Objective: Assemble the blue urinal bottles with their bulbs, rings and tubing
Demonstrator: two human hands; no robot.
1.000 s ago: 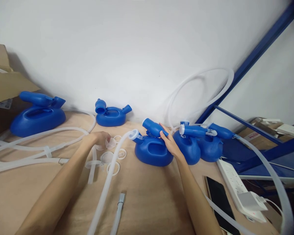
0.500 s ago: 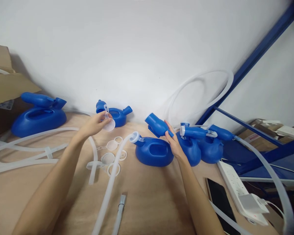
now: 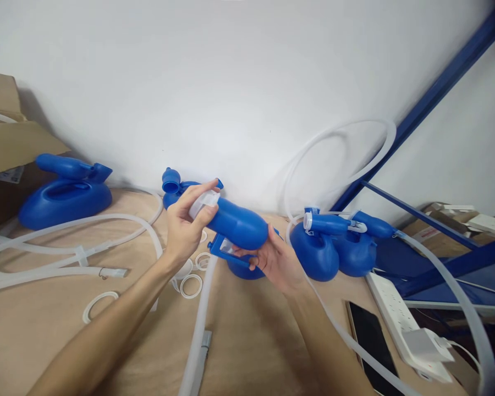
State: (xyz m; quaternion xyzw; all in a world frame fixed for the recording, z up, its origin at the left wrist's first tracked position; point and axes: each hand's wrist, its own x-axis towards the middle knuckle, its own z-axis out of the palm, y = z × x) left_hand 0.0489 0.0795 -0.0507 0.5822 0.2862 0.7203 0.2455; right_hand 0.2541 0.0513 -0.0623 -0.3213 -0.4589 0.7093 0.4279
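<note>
In front of me, my right hand [image 3: 281, 265] grips the narrow end of a blue urinal funnel [image 3: 240, 224] with a flat clip on its underside. With fingers and thumb, my left hand [image 3: 179, 234] holds a clear plastic cap [image 3: 203, 203] at the funnel's wide mouth. Whether the cap is fully seated, I cannot tell. Behind and below my hands stands a blue urinal bottle [image 3: 244, 270], mostly hidden, with a translucent hose [image 3: 198, 335] running toward me. White rings [image 3: 191, 286] and another clear cap [image 3: 185, 268] lie beneath my left wrist.
Other blue urinals stand at left [image 3: 66, 201], back and right [image 3: 315, 253]. Translucent hoses [image 3: 66, 225] cover the table's left side. A phone [image 3: 373, 341] and power strip [image 3: 400, 324] lie at right, beside a blue rack [image 3: 437, 88]. An open carton [image 3: 20, 143] sits far left.
My left hand picked up the clear cap from the table and brought it right to the funnel's mouth. My right hand lifted the funnel off the bottle and turned it toward the left hand.
</note>
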